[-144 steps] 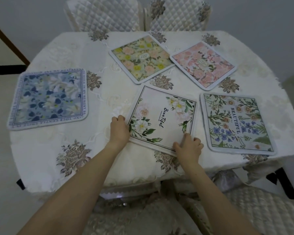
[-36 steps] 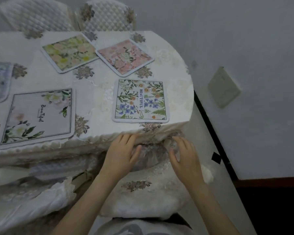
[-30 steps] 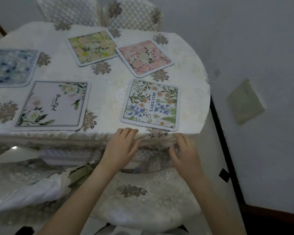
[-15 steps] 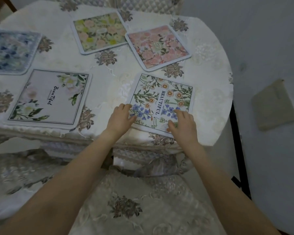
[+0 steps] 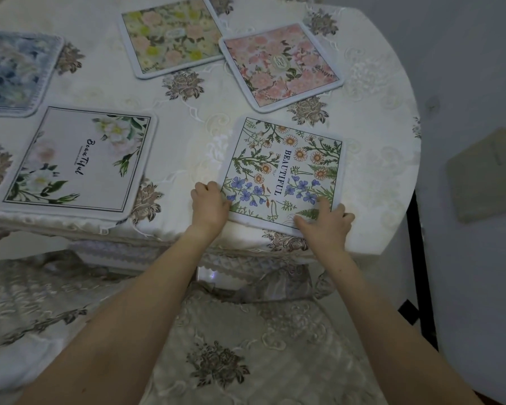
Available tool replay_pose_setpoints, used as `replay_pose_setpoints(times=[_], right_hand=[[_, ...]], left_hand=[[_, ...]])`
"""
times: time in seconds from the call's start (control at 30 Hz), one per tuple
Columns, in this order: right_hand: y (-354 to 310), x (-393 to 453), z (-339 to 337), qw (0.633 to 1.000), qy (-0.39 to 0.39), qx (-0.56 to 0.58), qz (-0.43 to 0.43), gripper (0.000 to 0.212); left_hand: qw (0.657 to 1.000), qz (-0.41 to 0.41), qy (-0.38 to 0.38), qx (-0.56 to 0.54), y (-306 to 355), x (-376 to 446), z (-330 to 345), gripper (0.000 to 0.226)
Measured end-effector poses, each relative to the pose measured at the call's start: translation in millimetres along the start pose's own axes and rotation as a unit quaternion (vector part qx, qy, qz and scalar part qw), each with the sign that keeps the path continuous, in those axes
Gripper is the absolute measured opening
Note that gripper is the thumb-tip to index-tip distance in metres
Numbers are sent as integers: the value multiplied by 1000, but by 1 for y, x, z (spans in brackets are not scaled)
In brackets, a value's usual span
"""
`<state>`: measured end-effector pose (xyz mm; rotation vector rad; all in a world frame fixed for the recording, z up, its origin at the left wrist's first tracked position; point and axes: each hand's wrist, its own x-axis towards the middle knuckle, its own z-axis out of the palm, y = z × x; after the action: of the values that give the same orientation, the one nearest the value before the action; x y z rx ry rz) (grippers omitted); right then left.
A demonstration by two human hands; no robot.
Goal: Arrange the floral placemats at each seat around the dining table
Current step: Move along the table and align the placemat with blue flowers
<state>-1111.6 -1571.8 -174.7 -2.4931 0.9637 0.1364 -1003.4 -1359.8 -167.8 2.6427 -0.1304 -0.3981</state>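
Observation:
A wildflower placemat (image 5: 287,159) printed BEAUTIFUL lies near the table's front right edge. My left hand (image 5: 209,207) grips its near left corner, fingers curled. My right hand (image 5: 326,222) holds its near right corner with the thumb on top. Left of it lies a white placemat (image 5: 76,162) with green leaves. A blue placemat (image 5: 15,71) sits at the far left, a yellow-pink one (image 5: 170,35) and a pink one (image 5: 281,64) farther back.
The round table (image 5: 374,176) wears a cream embroidered cloth. A cushioned chair seat (image 5: 246,346) stands right below my arms, another chair (image 5: 27,302) to its left. A grey wall with a plate (image 5: 485,176) runs close on the right.
My hands rose from the chair below the table's edge onto the wildflower placemat and closed on its near corners. The mat has turned slightly. The view swung from the white mat to here.

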Motion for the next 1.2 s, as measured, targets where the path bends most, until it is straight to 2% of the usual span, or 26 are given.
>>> replay_pose_setpoints(times=[0.27,0.37,0.47,0.53,0.6,0.67,0.87,1.03,1.2], right_hand=[[3,1,-8,998,-20,0,-54,59],[3,-2,-10,997,-30,-17,-63,57],[3,-5,-12,996,-30,-31,-74,58],[4,-7,-11,989,-13,-81,-123,59],[3,-10,-6,976,-15,-114,-187,56],[1,-14,1,970,-37,-112,-213,50],[-5,-21,0,976,-59,-79,-194,48],[-22,-34,-35,978,-2,-45,-202,41],[-40,-69,-85,976,77,4,-205,42]], left_hand=[[999,-45,8,10,-7,-28,9,36],[998,-16,14,52,-12,-31,9,30],[995,59,40,70,-11,-36,5,42],[984,150,30,96,-11,-40,8,53],[973,200,8,113,-12,-43,13,53],[971,205,-10,123,-15,-43,19,49],[974,198,-38,106,-13,-40,13,42],[978,201,-21,55,10,-40,-29,37],[959,278,50,7,41,-67,-87,31]])
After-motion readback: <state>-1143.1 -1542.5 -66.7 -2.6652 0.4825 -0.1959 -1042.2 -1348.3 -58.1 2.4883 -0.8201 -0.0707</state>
